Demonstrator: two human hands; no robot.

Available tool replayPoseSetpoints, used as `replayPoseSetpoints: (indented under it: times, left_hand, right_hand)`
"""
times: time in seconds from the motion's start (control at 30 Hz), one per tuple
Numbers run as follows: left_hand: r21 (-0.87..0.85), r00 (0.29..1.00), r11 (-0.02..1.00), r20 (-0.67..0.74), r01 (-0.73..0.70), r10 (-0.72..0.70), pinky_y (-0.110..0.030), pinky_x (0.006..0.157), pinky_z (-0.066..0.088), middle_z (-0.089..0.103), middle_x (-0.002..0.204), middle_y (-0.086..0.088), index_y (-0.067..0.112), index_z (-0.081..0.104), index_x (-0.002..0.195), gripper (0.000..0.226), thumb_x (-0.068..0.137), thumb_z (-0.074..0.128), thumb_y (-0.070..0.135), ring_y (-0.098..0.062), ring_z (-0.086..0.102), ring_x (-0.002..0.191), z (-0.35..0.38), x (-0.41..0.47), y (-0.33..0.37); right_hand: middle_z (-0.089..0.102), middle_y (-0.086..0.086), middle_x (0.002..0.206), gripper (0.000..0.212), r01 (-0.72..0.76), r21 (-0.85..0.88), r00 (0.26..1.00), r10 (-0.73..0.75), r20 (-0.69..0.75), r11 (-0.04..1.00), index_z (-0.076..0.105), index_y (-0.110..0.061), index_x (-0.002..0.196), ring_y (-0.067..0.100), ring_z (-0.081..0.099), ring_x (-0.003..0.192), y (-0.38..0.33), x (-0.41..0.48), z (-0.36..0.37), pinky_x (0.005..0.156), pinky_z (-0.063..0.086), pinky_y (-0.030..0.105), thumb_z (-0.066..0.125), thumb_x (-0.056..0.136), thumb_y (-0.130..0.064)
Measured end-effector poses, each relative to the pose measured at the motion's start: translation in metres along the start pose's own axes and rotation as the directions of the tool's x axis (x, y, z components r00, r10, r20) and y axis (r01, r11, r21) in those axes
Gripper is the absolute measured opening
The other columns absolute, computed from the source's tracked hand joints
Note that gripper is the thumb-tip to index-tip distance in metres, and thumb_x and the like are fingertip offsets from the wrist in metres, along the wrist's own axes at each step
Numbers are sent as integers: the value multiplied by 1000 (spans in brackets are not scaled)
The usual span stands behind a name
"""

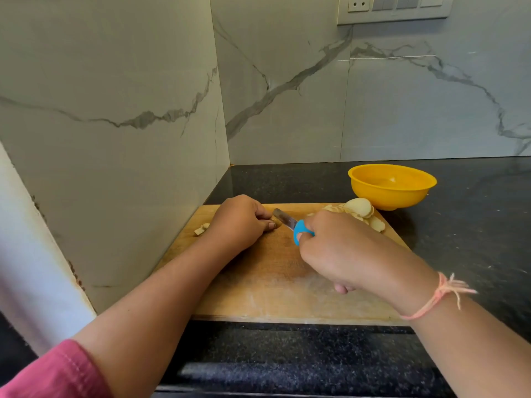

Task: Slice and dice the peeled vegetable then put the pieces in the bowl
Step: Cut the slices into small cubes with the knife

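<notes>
**On the Board: Cutting Position**

At the counter corner, a wooden board lies flat on the dark speckled stone, with its near edge at the counter front. White marble-pattern wall panels with grey veins close the corner on two sides. A socket panel is mounted high on the back wall.

Left hand: knuckles up on the far left of the board, fingers curled over a vegetable piece. Only an edge of the piece shows, beside the thumb.

Right hand: clenched around the blue handle of the knife. The blade points left, with its tip at the left fingertips. A pink thread circles the right wrist.

Slices are heaped at the far right corner of the board. A few cut bits lie at the left edge, behind the left hand.

A yellow bowl stands on the counter just beyond the slices. No pieces show inside it.
</notes>
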State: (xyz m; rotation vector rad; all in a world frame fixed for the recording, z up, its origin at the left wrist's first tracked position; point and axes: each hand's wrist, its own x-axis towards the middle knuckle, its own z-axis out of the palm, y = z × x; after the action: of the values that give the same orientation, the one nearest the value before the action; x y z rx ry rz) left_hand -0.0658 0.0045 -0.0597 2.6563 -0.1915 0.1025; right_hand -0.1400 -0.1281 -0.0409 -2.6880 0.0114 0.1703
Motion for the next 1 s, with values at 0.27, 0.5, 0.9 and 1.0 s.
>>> replayPoseSetpoints:
  times: [0.27, 0.5, 0.9, 1.0]
  left_hand:
    - [-82, 996, 996, -80, 36, -43, -28, 85, 51, 70, 109, -1, 17, 71, 112, 27, 88, 67, 27, -14, 61, 97, 4, 0, 0]
    - [-54, 993, 997, -102, 56, -61, -31, 85, 54, 69, 108, 0, 17, 70, 113, 29, 87, 67, 29, -14, 61, 92, 7, 3, -1]
    - [-44, 996, 998, -75, 51, -54, -32, 89, 53, 69, 110, -3, 17, 69, 116, 27, 92, 61, 28, -17, 62, 95, 3, -3, -2]
    - [-54, 994, 998, -102, 44, -49, -28, 83, 52, 70, 106, -3, 15, 71, 112, 26, 90, 63, 26, -17, 62, 94, 3, -4, -3]
  right_hand:
    - [54, 6, 70, 47, 52, 41, 999, -53, 13, 998, 33, -22, 141, 11, 50, 41, 6, -1, -1, 37, 40, 14, 40, 95, -23]
    - [57, -1, 95, 40, 68, -73, 998, -68, 10, 995, 37, -25, 136, 10, 52, 42, 15, -28, 1, 40, 41, 18, 38, 96, -32]
    - [55, 0, 89, 38, 143, -120, 981, -157, -118, 982, 44, -21, 134, 7, 44, 56, 12, -37, -3, 51, 40, 20, 33, 100, -32]
    - [56, 0, 82, 34, 148, -125, 979, -163, -123, 981, 47, -19, 127, 11, 51, 58, 9, -27, 7, 53, 45, 24, 33, 98, -31]
